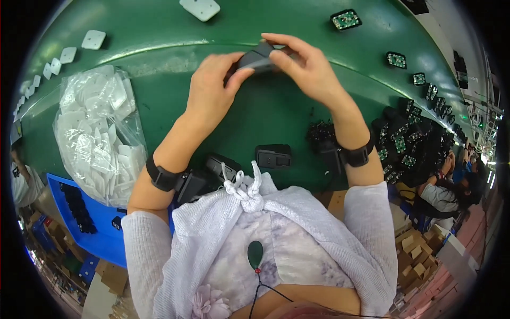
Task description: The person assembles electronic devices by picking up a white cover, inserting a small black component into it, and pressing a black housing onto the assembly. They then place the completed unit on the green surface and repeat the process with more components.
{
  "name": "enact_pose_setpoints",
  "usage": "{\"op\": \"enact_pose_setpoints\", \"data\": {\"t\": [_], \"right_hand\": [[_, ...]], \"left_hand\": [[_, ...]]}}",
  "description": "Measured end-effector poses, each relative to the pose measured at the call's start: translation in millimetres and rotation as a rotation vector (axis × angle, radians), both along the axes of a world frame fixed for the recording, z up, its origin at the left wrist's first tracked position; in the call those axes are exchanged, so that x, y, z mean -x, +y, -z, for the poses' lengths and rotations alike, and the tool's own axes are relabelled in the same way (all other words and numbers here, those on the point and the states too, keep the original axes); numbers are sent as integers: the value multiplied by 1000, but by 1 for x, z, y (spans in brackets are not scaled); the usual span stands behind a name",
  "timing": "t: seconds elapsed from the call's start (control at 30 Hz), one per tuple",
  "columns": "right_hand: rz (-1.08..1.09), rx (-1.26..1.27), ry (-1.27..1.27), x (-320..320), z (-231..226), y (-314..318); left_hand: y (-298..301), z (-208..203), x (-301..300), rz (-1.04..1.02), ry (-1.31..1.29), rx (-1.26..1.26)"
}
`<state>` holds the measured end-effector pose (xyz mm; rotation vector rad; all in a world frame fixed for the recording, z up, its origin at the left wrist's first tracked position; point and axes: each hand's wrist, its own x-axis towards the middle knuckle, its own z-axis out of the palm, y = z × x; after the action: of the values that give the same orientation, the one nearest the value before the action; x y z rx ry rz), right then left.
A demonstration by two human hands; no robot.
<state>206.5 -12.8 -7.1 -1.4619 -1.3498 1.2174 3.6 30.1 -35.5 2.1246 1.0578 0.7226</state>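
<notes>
Above the middle of the green work surface, my left hand [213, 82] and my right hand [309, 66] hold a dark grey plastic housing [256, 58] between them. My left thumb and fingers pinch its left end. On the right end, my right thumb lies on top while the forefinger stretches along the far side. The underside of the housing is hidden. Closer to my body lies a black plastic housing [273, 156], flat on the surface. Another black housing [223, 167] sits left of it, near my left wrist.
At left, a clear bag of white plastic covers [95, 138] overlaps a blue tray [114, 249]. Small black parts [321, 132] lie by my right forearm. Circuit boards in black housings [398, 141] are heaped at right. A raised belt edge curves across, with a white cover [201, 8] beyond.
</notes>
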Motion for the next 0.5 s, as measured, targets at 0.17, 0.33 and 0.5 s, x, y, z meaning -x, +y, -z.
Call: {"op": "enact_pose_setpoints", "data": {"t": [0.17,0.33,0.5], "right_hand": [[-21,-5,297,21,-6,-18],[9,-65,122,34,-16,-18],[28,-137,76,43,-30,-19]], "left_hand": [[-19,-18,15,-105,-347,652],[-34,-24,22,-109,-448,692],[-40,-31,33,-58,-432,681]]}}
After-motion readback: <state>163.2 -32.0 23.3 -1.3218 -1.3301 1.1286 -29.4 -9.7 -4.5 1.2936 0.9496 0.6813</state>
